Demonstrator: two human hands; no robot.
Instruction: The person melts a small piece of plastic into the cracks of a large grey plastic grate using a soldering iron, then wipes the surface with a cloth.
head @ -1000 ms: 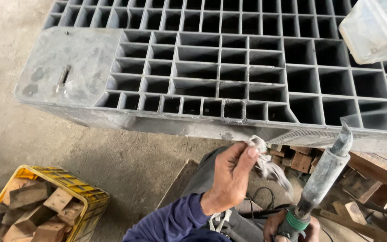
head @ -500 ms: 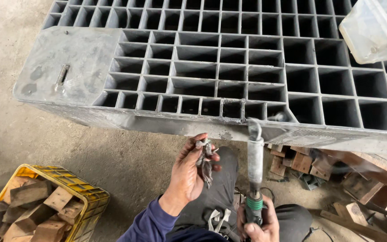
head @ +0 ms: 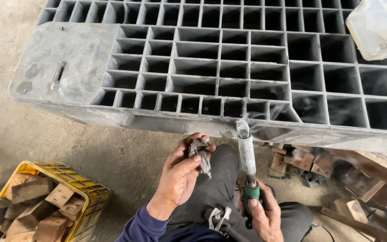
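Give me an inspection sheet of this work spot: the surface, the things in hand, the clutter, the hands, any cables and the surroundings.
Surface: grey plastic grid pallet, dusty, lying flat just above the floor; faint smoke at its near edge.
Job's things: long grey heat tool with a green collar, its tip at the pallet's near edge; crumpled grey rag.
Clutter: yellow crate of wood blocks at lower left; loose wood offcuts under the pallet's right side.
Hands: left hand has its grip on the rag; right hand grips the tool's handle.
Cables: thin dark cable on the floor by the right knee; its ends cannot be seen.
Surroundings: bare concrete floor; clear plastic container on the pallet's far right.
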